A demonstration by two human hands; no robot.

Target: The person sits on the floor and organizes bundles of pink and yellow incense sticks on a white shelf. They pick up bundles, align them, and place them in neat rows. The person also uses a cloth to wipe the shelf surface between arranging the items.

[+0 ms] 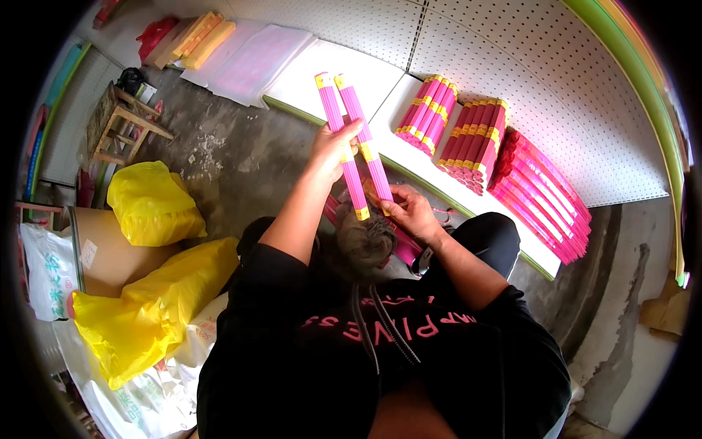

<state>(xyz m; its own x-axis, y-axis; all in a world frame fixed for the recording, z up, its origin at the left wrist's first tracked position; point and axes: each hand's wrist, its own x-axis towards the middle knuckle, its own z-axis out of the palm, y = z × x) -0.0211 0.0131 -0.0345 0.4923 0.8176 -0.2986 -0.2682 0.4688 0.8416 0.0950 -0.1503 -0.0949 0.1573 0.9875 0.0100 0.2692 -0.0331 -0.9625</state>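
Two long pink bundles of thin sticks, likely incense, with yellow paper bands are held up before me. My left hand (335, 147) grips the left bundle (333, 112) around its middle, its thumb reaching over to the right bundle (359, 118). At the right bundle's lower end, my right hand (411, 213) holds it between thumb and fingers. On the white shelf (329, 66) lie a stack of pink bundles (428, 112), a stack of darker red bundles (476, 137) and a pile of long red shiny packets (540, 197). Beneath my hands is a dark crumpled bag (364, 236).
Pinkish sheets (258, 60) and yellow packets (205, 41) lie at the shelf's far left. A wooden stool (129, 129) stands on the concrete floor. Yellow plastic bags (153, 203) and a cardboard drum (101, 252) are at my left. A perforated white panel (493, 71) rises behind the shelf.
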